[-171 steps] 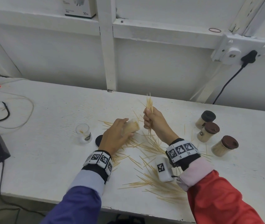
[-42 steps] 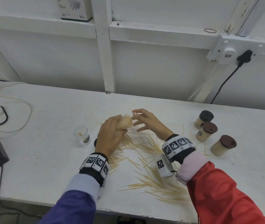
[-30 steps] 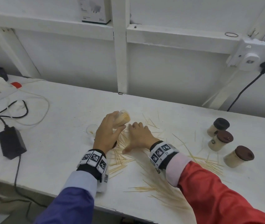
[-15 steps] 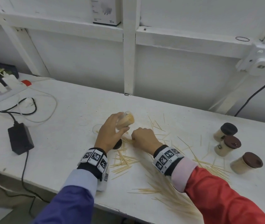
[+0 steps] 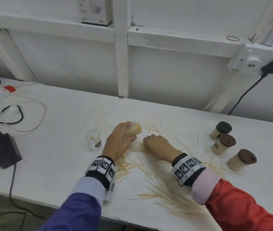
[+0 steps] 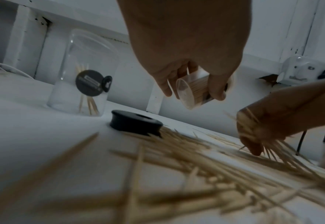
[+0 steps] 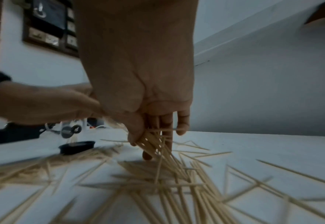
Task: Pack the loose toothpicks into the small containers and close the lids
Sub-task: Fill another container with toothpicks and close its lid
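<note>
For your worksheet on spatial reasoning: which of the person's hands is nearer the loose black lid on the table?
Left. The left hand is raised right beside the black lid; the right hand gathers toothpicks farther right.

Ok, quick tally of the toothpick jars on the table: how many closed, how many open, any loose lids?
Closed jars: 3, one with a black lid and two with brown lids
Open jars: 2, one standing, one in the left hand
Loose lids: 1
Total: 5 jars, 1 loose lid
</note>
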Tool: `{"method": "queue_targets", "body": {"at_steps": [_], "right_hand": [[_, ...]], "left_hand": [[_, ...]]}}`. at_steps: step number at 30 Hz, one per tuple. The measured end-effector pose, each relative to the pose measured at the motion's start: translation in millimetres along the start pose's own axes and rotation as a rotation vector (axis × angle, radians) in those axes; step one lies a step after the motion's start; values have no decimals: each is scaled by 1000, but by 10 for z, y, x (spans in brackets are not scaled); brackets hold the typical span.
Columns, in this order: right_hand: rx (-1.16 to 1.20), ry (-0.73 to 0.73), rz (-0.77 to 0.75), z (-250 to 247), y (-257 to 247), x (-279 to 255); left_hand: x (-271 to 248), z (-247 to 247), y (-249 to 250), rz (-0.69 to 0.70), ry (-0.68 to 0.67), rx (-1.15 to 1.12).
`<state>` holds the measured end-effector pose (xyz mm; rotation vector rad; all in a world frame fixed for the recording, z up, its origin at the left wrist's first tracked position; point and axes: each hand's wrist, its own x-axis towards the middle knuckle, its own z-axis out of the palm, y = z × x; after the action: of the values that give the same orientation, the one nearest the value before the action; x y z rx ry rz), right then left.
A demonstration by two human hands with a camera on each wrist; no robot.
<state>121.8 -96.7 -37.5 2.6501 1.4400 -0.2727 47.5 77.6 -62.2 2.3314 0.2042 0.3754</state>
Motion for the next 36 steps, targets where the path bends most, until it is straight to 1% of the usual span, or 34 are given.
{"method": "queue_targets", "body": {"at_steps": [2, 5, 6, 9, 12, 14, 18, 24, 31, 36], "right_hand": [[100, -45, 27, -61, 74, -91], [385, -148, 100, -114, 207, -179], [481, -157, 110, -107, 257, -198], [708, -82, 159, -84, 383, -253], [865, -12, 207, -98, 471, -307], [932, 4, 204, -122, 510, -326], [1003, 53, 211, -153, 573, -297], [986, 58, 189, -168, 526, -229], [724, 48, 101, -233, 475, -179], [524, 64, 88, -260, 514, -127]], "left_hand": [[-1, 49, 5, -9, -18, -5], [10, 105, 47, -11, -38, 0], [14, 116, 64, -8, -46, 3], [18, 136, 89, 4, -79, 15], [20, 134, 87, -27, -75, 6], [19, 128, 89, -34, -71, 10], [9, 139, 99, -20, -105, 13], [-15, 189, 157, 43, -178, 44], [-21, 180, 158, 77, -191, 68], [-10, 190, 134, 45, -181, 54]]}}
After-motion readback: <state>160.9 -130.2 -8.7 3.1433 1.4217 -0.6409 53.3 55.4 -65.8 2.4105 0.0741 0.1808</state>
